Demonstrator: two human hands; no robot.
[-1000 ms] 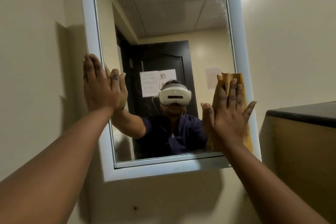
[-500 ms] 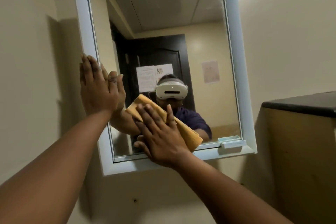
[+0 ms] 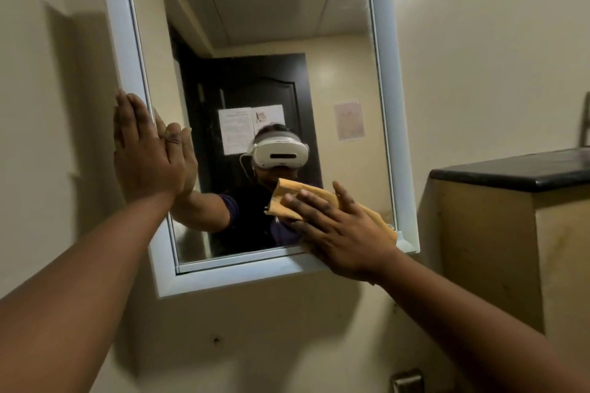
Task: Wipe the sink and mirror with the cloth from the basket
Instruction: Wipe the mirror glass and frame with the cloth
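A white-framed mirror (image 3: 388,80) hangs tilted on the cream wall. An orange-yellow cloth (image 3: 289,198) is pressed flat against the glass near the lower right corner. My right hand (image 3: 338,230) lies spread over the cloth with fingers apart, pinning it to the mirror. My left hand (image 3: 145,153) rests flat and open against the mirror's left frame edge, holding nothing. The sink and the basket are out of view.
A tan cabinet with a black top (image 3: 517,171) stands against the wall to the right of the mirror. A small metal fitting (image 3: 407,381) sits on the wall at the bottom. The mirror reflects a dark door and a person wearing a white headset.
My right hand swept the cloth from the mirror's right edge to the lower middle, then back toward the lower right corner. My left hand stayed on the left frame.
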